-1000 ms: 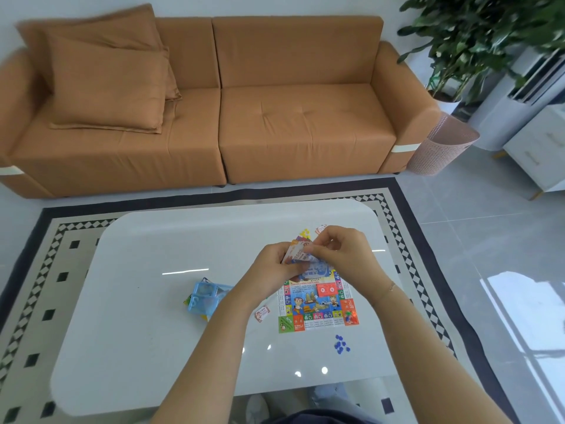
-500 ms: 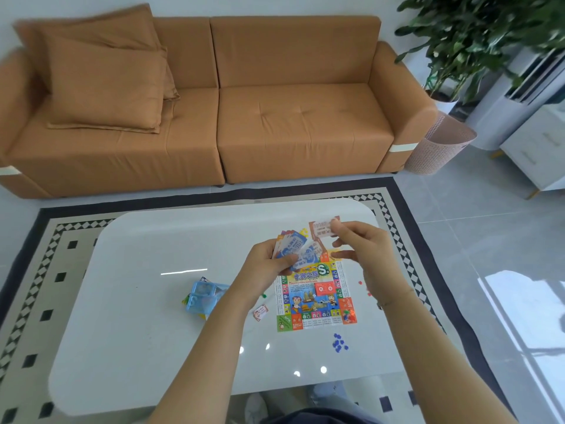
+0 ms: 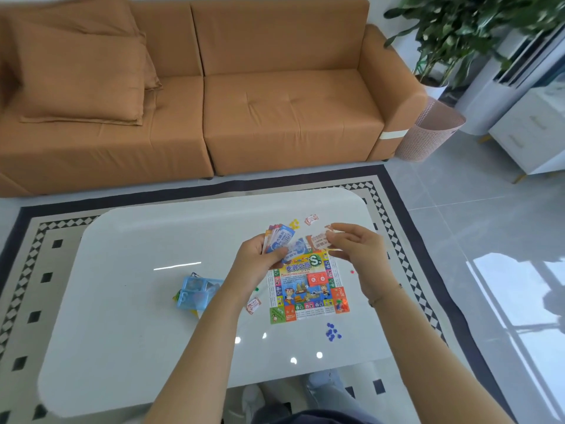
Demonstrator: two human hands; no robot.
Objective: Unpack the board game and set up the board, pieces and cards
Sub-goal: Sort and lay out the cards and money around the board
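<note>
While the left hand (image 3: 255,255) gripped a fanned stack of cards (image 3: 277,239), the right hand (image 3: 351,243) pinched a single orange card (image 3: 318,241) between thumb and fingertips, just beside that stack. Below and between both hands the colourful board (image 3: 307,289) lay flat on the white table (image 3: 122,301). Left of the left forearm sat a clear blue box (image 3: 197,290), and blue pieces (image 3: 332,332) lay beneath the right wrist.

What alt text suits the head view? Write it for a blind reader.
Over a white table, the left hand grips a fan of cards while the right hand pinches one card above the unfolded game board.
</note>
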